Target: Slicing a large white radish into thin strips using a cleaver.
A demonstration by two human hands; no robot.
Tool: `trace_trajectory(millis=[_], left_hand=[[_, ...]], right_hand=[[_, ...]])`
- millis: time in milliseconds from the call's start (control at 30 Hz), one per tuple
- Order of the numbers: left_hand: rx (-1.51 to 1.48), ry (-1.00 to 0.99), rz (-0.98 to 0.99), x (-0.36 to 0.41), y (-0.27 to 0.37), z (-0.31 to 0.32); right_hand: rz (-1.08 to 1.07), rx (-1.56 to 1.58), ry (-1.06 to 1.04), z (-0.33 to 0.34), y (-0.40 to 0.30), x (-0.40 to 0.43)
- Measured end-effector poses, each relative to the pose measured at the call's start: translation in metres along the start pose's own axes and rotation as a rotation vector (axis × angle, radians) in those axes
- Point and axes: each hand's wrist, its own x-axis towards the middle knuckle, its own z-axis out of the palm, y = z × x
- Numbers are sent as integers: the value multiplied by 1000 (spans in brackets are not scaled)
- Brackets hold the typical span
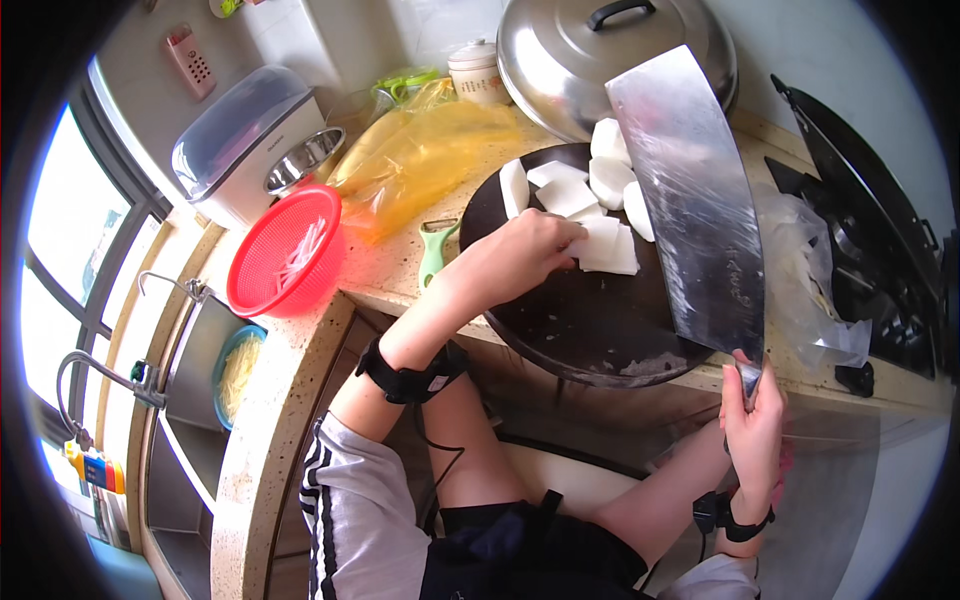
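My left hand (pixel 544 240) rests its fingertips on a small stack of thin white vegetable slices (pixel 611 247) on a round dark cutting board (pixel 585 322). Gripped by its handle in my right hand (pixel 754 420) is a large cleaver (pixel 690 202), its broad blade raised at the board's right side. Several white vegetable chunks (pixel 611 182) lie beyond the slices, partly hidden behind the blade. Whether my left fingers pinch the slices or only press on them is unclear.
A red plastic colander (pixel 285 251) with white shreds stands left, near a green peeler (pixel 433 251) and a yellow plastic bag (pixel 427 161). A large steel lid (pixel 555 67) is behind the board. Right are a clear plastic bag (pixel 795 262) and a stove (pixel 877 285); a sink (pixel 195 375) is far left.
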Motion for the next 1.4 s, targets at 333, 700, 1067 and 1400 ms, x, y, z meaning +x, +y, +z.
trace_trajectory(millis=[333, 700, 1067, 1400], left_hand=[[842, 432, -25, -40, 58, 9], [473, 293, -77, -71, 73, 40], [128, 567, -344, -79, 63, 61], [36, 492, -264, -69, 47, 61]], right_hand=[[16, -9, -17, -3, -2, 1], [1, -7, -53, -14, -12, 13], [-64, -125, -175, -41, -48, 31], [-247, -483, -323, -32, -86, 49]])
